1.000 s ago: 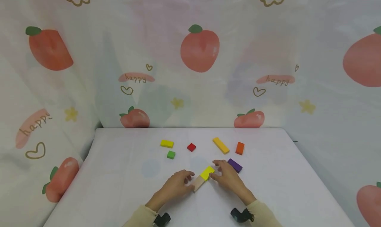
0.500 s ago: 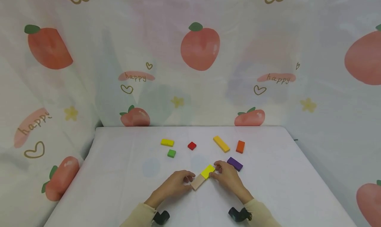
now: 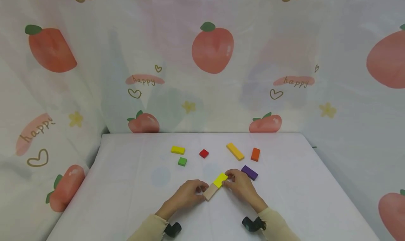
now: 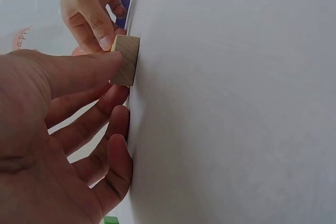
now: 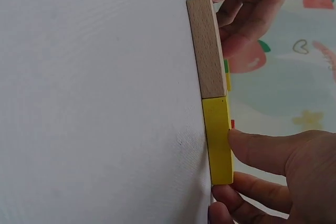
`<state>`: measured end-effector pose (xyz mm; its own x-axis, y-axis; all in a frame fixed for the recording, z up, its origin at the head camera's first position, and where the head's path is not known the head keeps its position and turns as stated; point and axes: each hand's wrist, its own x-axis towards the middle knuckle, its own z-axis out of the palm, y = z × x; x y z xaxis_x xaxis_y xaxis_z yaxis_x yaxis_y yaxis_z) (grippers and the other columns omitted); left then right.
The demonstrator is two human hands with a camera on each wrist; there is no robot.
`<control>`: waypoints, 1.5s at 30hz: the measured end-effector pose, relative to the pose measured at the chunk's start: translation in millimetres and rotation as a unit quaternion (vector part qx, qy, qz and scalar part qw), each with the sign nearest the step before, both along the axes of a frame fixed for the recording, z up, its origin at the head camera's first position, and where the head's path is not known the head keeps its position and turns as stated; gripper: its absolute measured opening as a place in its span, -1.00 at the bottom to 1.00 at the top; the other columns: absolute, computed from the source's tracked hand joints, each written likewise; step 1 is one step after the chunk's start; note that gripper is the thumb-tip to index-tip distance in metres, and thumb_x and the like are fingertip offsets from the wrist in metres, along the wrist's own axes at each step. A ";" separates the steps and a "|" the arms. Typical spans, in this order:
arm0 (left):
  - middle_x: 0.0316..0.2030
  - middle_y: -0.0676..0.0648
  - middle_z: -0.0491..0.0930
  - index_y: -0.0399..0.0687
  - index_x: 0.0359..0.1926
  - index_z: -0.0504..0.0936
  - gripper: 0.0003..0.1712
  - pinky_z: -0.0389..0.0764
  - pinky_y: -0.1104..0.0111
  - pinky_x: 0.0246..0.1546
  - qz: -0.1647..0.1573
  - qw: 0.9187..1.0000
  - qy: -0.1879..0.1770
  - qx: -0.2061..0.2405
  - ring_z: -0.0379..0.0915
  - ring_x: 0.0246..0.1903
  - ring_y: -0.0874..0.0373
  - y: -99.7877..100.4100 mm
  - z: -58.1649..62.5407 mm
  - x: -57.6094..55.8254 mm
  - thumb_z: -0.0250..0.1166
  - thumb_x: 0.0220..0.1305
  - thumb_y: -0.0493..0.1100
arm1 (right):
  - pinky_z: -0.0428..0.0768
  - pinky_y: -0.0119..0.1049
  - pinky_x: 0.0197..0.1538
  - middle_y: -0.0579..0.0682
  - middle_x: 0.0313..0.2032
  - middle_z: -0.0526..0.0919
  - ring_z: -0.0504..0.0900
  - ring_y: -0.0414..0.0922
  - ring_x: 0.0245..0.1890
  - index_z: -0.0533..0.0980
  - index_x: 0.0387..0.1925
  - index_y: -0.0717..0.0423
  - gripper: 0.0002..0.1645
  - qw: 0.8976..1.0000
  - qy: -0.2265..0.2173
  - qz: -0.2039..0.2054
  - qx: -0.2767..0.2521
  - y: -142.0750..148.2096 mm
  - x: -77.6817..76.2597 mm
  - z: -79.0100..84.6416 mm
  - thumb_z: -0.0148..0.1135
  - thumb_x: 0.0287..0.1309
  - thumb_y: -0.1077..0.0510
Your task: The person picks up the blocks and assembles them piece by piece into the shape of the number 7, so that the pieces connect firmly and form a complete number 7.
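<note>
In the head view a plain wooden block (image 3: 210, 192) and a bright yellow block (image 3: 220, 180) lie end to end on the white table, forming one slanting row. My left hand (image 3: 188, 193) pinches the wooden block's near end; in the left wrist view the thumb lies on its end face (image 4: 126, 69), with the fingers spread behind. My right hand (image 3: 242, 186) grips the yellow block's far part. The right wrist view shows that thumb on the side of the yellow block (image 5: 218, 140) and fingertips at its end. The two blocks meet there without a visible gap.
A purple block (image 3: 249, 173) lies just beyond the right hand. Farther back are a long yellow-orange block (image 3: 235, 151), an orange block (image 3: 255, 154), a red block (image 3: 204, 153), a green block (image 3: 182, 161) and another yellow block (image 3: 178, 150). A patterned cloth (image 3: 171, 93) hangs behind the table.
The right hand's fingers have drawn in closer around the far end of the yellow block. Both blocks stay joined end to end, with only a slight shift; the other blocks keep their places.
</note>
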<state>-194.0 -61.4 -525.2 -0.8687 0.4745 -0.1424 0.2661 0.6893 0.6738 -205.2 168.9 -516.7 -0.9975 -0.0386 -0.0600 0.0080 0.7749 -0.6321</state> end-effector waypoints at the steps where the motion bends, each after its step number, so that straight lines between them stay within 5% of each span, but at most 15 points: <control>1: -0.21 0.23 0.62 0.10 0.07 0.64 -0.57 0.55 0.41 -0.12 0.000 1.000 0.001 0.001 0.45 -0.21 0.34 0.4 0.1 0.1 0.45 0.14 -0.15 | 0.53 -0.29 -0.16 -0.07 -0.24 0.64 0.48 -0.15 -0.26 0.61 -0.02 0.08 -0.58 1.000 -0.003 0.001 0.002 0.1 -0.8 -0.6 0.45 0.06 0.07; 24: -0.27 0.23 0.56 0.15 0.01 0.64 -0.52 0.50 0.41 -0.20 0.019 0.999 0.026 -0.043 0.37 -0.30 0.36 18.2 1.5 5.4 0.51 0.04 0.05 | 0.61 -0.08 0.08 -0.11 -0.07 0.65 0.54 -0.13 -0.07 0.58 0.07 -0.07 -0.58 1.000 -0.008 0.024 -0.018 4.8 -11.2 -8.7 0.39 0.14 0.11; 45: -0.29 0.19 0.54 0.10 0.01 0.63 -0.49 0.52 0.37 -0.18 0.032 0.998 0.017 -0.054 0.36 -0.32 0.30 26.2 1.2 7.4 0.53 0.02 0.07 | 0.60 -0.17 -0.02 -0.10 -0.14 0.64 0.52 -0.14 -0.14 0.59 0.04 -0.03 -0.55 1.000 -0.003 0.025 -0.014 3.9 -10.1 -6.3 0.44 0.08 0.07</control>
<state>-186.6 -35.1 -524.0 -0.9020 0.4014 -0.1590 0.2410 0.7737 0.5859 -215.3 172.7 -523.0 -0.9938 -0.0904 -0.0642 -0.0265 0.7560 -0.6540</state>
